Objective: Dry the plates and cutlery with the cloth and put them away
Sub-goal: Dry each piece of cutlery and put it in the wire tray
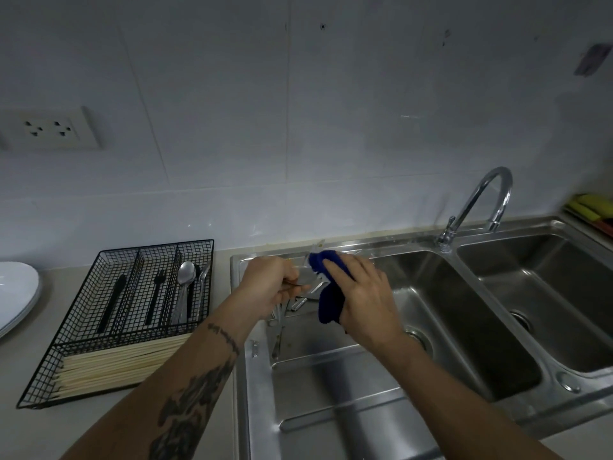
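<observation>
Over the sink's (365, 386) draining board, the left hand (268, 283) grips a metal utensil (313, 287), its kind unclear, while the right hand (361, 293) holds the blue cloth (326, 303) wrapped around its far end. Left on the table (20, 366): a wire tray (99, 330) with cutlery (184, 290), and plates (16, 293).

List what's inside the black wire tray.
The wire tray holds a black knife, a black fork, a metal spoon and more cutlery beside it, with pale chopsticks across the front. Lower handles blur behind the mesh.
</observation>
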{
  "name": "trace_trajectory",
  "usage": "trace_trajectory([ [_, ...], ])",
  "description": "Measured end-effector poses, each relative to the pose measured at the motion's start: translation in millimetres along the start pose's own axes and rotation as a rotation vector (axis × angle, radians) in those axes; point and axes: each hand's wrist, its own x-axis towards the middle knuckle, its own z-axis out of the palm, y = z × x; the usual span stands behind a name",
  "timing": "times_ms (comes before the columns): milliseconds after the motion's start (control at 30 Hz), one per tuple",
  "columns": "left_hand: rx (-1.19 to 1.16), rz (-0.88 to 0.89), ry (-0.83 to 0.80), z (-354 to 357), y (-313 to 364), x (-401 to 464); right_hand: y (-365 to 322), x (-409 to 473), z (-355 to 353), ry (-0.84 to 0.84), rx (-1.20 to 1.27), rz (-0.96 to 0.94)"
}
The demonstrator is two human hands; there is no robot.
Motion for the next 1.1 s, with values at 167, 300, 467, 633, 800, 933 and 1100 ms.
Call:
trace_trajectory([
  [167,-0.007,-0.039,-0.031,-4,-5,-3,15,2,-2,0.028,-0.046,0.079],
  [300,0.103,0.075,-0.034,2,-5,-8,23,13,-5,0.064,-0.086,0.033],
  [467,0.904,0.583,-0.057,0,-7,-8,26,18,-9,0.036,-0.042,0.075],
  [633,0.781,0.503,0.025,0,-7,-3,-2,18,-16,0.204,0.091,0.110],
  [800,0.377,0.254,-0.041,7,2,-7,-10,-4,3,0.138,0.047,-0.090],
  [933,0.305,0.158,-0.016,-8,-3,-3,18,-13,6,0.107,0.016,0.042],
  [1100,0.134,0.074,-0.049,2,1,-4,-4,-7,-8,0.078,-0.066,-0.038],
])
